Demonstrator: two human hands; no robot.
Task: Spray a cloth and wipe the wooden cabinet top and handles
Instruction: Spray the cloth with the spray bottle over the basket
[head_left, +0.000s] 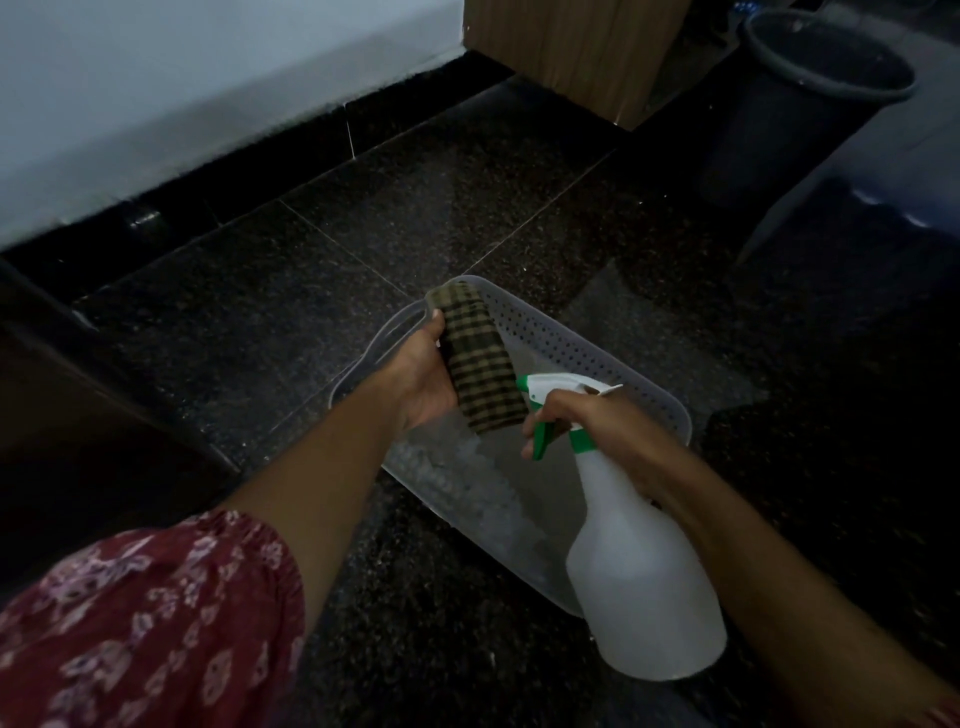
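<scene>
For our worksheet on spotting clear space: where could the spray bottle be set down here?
Bare dark floor between the basket and the white wall. Crowded: the basket's mouth, under the left hand, checked cloth, right hand and spray bottle; bucket far right.

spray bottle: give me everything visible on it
The spray bottle is translucent white plastic with a wide rounded body narrowing to a neck, a green collar, a white spray head and a green trigger and nozzle tip. The right hand grips its neck, fingers on the trigger. It is held in the air, tilted, nozzle aimed left at the plaid cloth in the left hand, above a perforated plastic basket on the dark floor. The liquid level cannot be made out.
</scene>
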